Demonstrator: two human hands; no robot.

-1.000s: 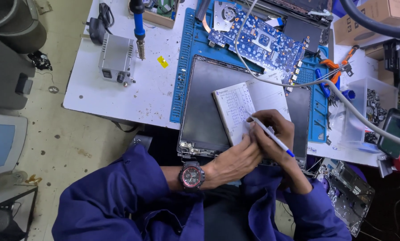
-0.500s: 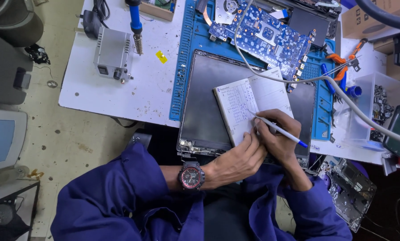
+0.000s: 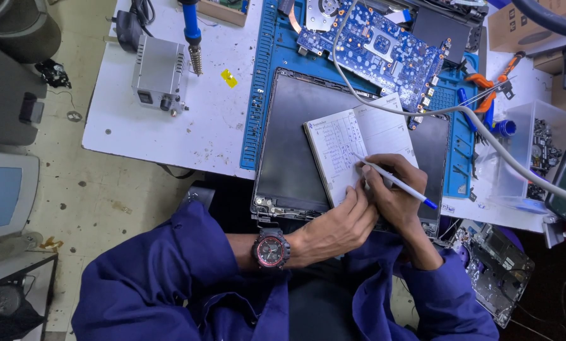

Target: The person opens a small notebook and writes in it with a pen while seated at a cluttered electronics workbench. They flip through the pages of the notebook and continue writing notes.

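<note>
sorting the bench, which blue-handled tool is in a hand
The pen, white with a blue cap, in the right hand over the notebook. The soldering iron lies untouched on the table.

White workbench (image 3: 169, 136) seen from above. Blue circuit board (image 3: 384, 47) on a blue mat (image 3: 264, 95). Grey soldering station (image 3: 158, 72) at left, blue-handled iron (image 3: 191, 31) beside it. Orange-handled pliers (image 3: 491, 79) and clear plastic box (image 3: 535, 148) at right. Grey cable (image 3: 422, 110) crossing over.

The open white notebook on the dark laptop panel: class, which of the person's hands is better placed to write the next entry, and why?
Right. The right hand already holds the white pen with a blue cap, tip on the open white notebook. The left hand has no pen and rests at the notebook's lower edge.
</note>
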